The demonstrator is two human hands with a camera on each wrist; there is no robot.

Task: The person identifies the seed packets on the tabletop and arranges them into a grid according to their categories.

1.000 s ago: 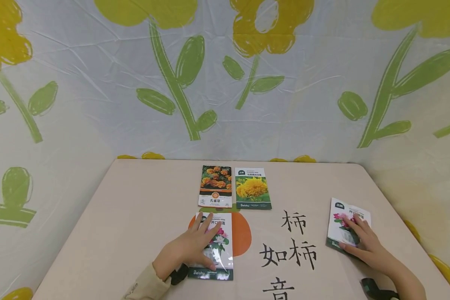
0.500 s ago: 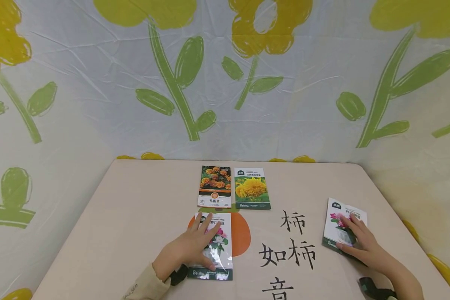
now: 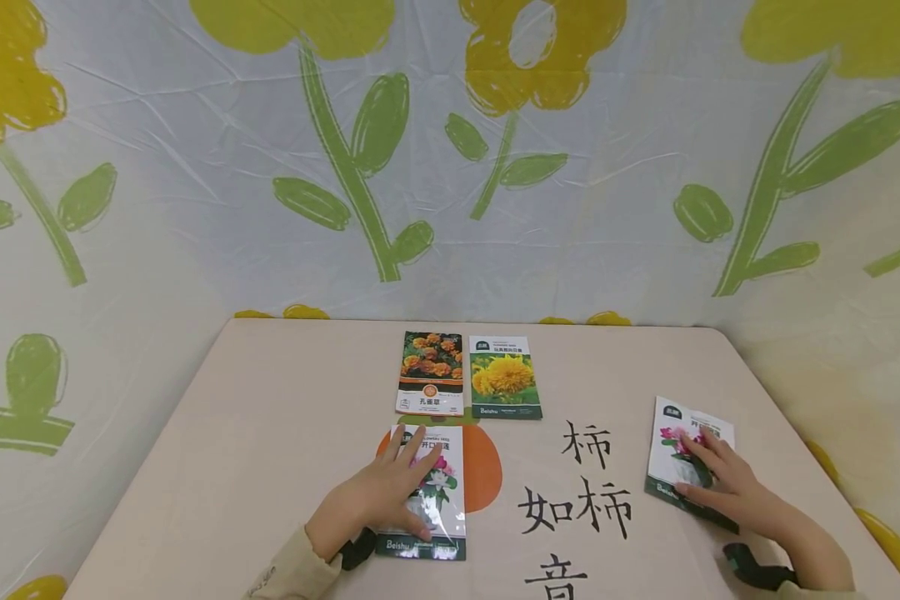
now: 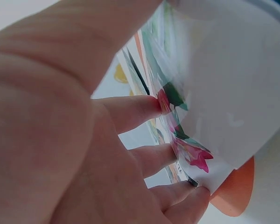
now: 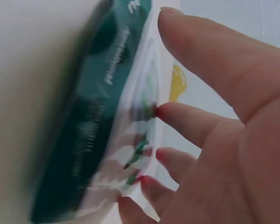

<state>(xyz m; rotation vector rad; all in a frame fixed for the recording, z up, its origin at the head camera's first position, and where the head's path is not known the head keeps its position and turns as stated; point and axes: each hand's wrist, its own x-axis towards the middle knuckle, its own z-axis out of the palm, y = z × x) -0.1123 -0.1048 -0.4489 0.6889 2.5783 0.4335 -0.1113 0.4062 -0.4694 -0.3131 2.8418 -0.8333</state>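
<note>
My left hand (image 3: pixel 378 492) rests with spread fingers on a white seed packet (image 3: pixel 446 521) with pink flowers and a dark green bottom band, lying on the table's printed orange fruit. In the left wrist view its fingertips touch the face of this packet (image 4: pixel 233 93). At the right of the table, my right hand (image 3: pixel 735 496) lies with spread, nearly straight fingers on a second packet (image 3: pixel 663 454) of the same print, which is turned at a slant. The right wrist view shows the fingertips on that packet's face (image 5: pixel 140 121), its green band (image 5: pixel 88 116) nearest the camera.
Behind the left packet lie an orange marigold seed packet (image 3: pixel 431 372) and a yellow flower seed packet (image 3: pixel 506 377), side by side. Black Chinese characters (image 3: pixel 607 508) are printed on the beige table (image 3: pixel 270 433). A flower-printed cloth (image 3: pixel 607 192) encloses the back and sides.
My right hand and its packet have shifted slightly left since a second ago, then stayed nearly in place. The left hand and its packet have kept still.
</note>
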